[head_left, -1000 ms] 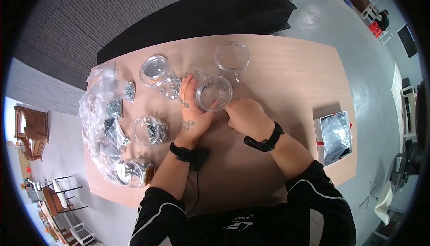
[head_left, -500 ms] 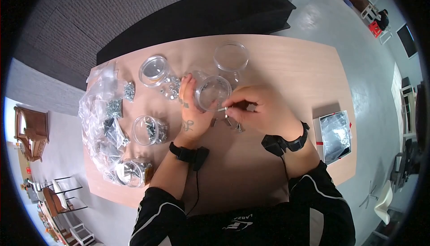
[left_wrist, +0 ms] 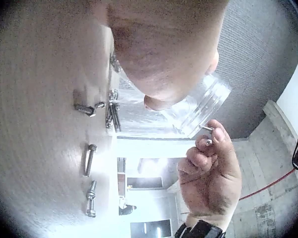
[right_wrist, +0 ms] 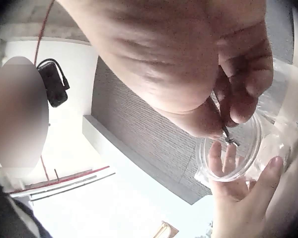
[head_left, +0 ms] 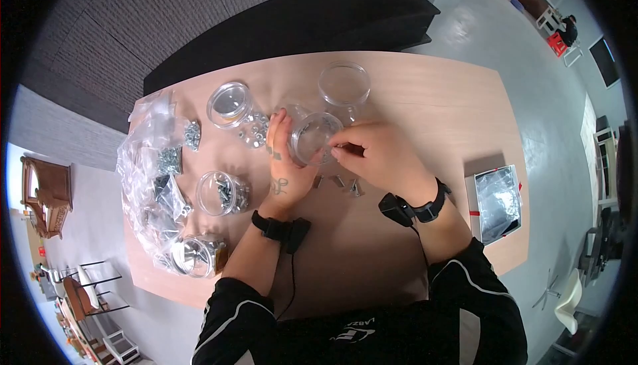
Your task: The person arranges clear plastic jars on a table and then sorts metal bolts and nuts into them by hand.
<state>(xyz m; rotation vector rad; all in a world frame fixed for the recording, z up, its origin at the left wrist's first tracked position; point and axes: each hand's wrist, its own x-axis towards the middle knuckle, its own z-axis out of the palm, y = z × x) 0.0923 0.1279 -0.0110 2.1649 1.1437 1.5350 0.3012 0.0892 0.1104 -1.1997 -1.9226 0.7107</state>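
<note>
My left hand (head_left: 290,165) grips a clear plastic jar (left_wrist: 134,116) by its side, thumb and fingers round the wall. Several bolts (left_wrist: 114,111) lie inside the jar near its bottom. Thumb and fingertips of my right hand (head_left: 379,155) pinch a small metal bolt (right_wrist: 229,139) at the jar's open mouth. Its tip end shows below the fingertips in the right wrist view, with a nut-like piece on it. On the table beside the jar lie several loose bolts (head_left: 354,187), one of them (left_wrist: 91,159) with a hex head.
An open jar of bolts (head_left: 229,192), a lidded jar (head_left: 199,257) and a jar of nuts (head_left: 252,131) stand to the left. Beyond them lie plastic bags (head_left: 149,185) of hardware. A clear round lid (head_left: 343,84) is at the back, a white box (head_left: 495,205) at the right.
My right hand has come up from the table beside the jar with a bolt in its fingertips and moved to the jar's mouth. The left hand and jar have stayed put.
</note>
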